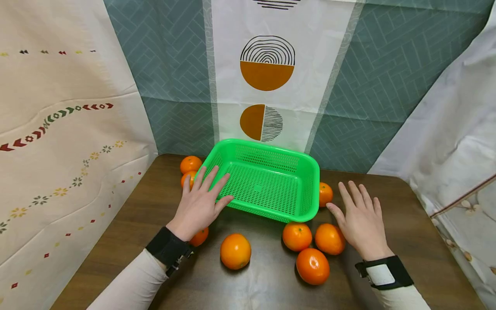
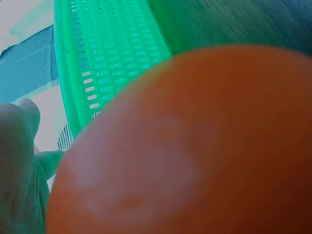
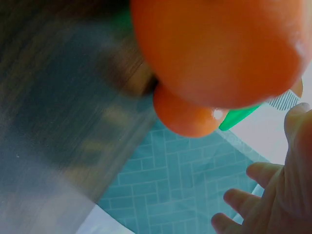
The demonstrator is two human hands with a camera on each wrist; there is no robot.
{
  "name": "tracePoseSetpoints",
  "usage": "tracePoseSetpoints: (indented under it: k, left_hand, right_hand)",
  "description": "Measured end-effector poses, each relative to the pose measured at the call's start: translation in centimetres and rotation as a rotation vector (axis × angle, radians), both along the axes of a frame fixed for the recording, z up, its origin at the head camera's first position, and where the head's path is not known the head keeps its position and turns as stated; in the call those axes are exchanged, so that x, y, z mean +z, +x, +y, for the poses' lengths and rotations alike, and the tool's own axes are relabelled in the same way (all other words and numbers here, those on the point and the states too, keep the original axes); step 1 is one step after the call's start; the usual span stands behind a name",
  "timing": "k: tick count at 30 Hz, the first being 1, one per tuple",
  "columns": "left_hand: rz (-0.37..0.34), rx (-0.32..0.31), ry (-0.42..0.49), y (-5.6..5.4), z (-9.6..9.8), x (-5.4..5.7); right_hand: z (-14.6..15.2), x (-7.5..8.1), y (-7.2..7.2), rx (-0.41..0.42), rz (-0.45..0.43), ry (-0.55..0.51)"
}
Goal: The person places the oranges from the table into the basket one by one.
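Note:
A green plastic basket [image 1: 267, 189] with a perforated floor and sides sits at the back of the table, holding nothing. My left hand [image 1: 199, 206], fingers spread and straight, hovers over its left front edge, gripping nothing. Beneath that wrist, a mandarin [image 1: 199, 237] is partly hidden; in the left wrist view a large orange fruit [image 2: 195, 146] fills the foreground. To the right of the basket my right hand [image 1: 362, 219] is spread flat with nothing held, beside a mandarin [image 1: 329, 239]. Two more mandarins, one [image 1: 296, 236] nearer the basket and one [image 1: 313, 266] in front, lie close by.
An orange [image 1: 235, 251] lies by itself at front centre. Two mandarins, one [image 1: 190, 165] behind the other [image 1: 188, 178], stand left of the basket. Another mandarin [image 1: 325, 194] sits against its right side. Patterned cloth [image 1: 174, 125] hangs behind the brown wooden table [image 1: 267, 292].

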State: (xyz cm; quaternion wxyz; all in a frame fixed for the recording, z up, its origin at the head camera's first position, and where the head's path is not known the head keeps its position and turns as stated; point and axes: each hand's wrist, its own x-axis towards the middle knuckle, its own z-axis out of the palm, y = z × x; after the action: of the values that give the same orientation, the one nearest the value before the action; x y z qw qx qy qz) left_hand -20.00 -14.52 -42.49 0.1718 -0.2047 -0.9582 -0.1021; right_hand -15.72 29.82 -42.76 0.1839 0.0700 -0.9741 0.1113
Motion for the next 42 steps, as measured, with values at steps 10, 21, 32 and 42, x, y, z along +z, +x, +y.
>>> tracePoseSetpoints:
  k: [10, 21, 32, 42]
  left_hand:
    - [-0.007, 0.001, 0.009, -0.1, 0.3, 0.5]
    - [-0.038, -0.002, -0.015, -0.5, -0.6, 1.0]
    - [-0.057, 0.001, -0.026, -0.5, -1.2, 0.7]
    - [-0.101, -0.027, 0.040, -0.8, -1.2, 0.4]
  right_hand:
    - [0.0, 0.4, 0.4, 0.011, 0.024, -0.006]
    - [-0.9, 1.2, 0.6, 0.056, 0.032, 0.017]
    - [-3.9, 1.7, 1.2, 0.147, -0.102, 0.051]
    - [-5.6, 1.7, 1.7, 0.197, -0.128, 0.064]
